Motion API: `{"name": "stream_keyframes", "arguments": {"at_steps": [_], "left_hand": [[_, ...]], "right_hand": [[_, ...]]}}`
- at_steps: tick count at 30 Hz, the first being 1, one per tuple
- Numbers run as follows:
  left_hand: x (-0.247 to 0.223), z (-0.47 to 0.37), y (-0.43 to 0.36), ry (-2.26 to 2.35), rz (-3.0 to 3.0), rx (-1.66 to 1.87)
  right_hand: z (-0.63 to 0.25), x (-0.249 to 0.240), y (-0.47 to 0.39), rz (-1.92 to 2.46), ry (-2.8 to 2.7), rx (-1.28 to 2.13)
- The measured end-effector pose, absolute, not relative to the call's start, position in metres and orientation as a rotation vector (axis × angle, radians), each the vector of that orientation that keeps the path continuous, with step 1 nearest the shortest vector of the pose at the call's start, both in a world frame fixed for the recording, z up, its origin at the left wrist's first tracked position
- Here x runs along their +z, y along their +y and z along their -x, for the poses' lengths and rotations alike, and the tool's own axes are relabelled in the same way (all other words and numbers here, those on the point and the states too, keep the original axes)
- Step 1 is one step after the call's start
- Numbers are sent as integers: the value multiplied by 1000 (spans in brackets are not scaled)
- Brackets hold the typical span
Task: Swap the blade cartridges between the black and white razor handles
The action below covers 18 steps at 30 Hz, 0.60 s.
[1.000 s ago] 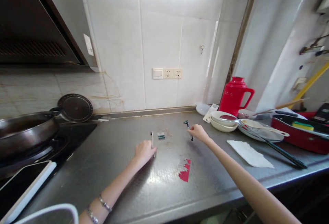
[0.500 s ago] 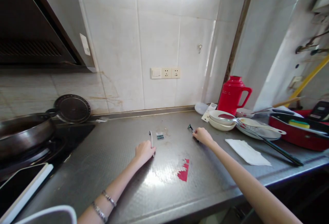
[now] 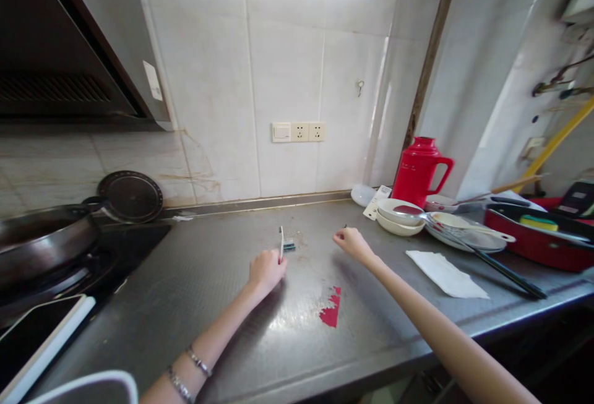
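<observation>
My left hand (image 3: 268, 270) is closed around a thin white toothbrush-like stick (image 3: 281, 243) with a dark tuft at its tip. Just right of the stick, small dark teal pieces (image 3: 289, 247) lie on the steel counter (image 3: 208, 280), with brown crumbs (image 3: 301, 240) scattered beside them. Across from it, my right hand (image 3: 351, 244) is closed low over the counter. Only a small dark tip of the razor-like tool (image 3: 344, 226) shows above its knuckles; the rest is hidden by the hand.
A red patch (image 3: 331, 310) lies on the near counter. To the right are a white paper (image 3: 445, 274), stacked bowls (image 3: 399, 224), a red flask (image 3: 420, 172) and a red pan (image 3: 533, 243). On the left are a pan (image 3: 46, 237) on the stove and a white-edged device (image 3: 55, 342).
My left hand has moved right with the white stick, close to the teal pieces. My right hand has shifted left, and the dark tool it held is now mostly out of sight.
</observation>
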<state>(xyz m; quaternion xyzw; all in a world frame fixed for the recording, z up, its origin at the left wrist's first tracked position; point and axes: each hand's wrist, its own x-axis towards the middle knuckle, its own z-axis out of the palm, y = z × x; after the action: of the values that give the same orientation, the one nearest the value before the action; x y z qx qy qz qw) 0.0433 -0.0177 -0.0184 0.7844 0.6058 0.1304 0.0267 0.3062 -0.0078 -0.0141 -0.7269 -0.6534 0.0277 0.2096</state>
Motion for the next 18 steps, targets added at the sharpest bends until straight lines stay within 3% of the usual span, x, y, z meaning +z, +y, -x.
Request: {"name": "stream_keyframes", "arguments": {"at_steps": [9,18], "left_hand": [[-3,-81,-53,1667,-2580,422],[-6,-95,-62,1605,-2605,389]], "right_hand": [[-231,-3,-20,1608,-1783,542],[-229,-6,-21,1715,-1793,392]]}}
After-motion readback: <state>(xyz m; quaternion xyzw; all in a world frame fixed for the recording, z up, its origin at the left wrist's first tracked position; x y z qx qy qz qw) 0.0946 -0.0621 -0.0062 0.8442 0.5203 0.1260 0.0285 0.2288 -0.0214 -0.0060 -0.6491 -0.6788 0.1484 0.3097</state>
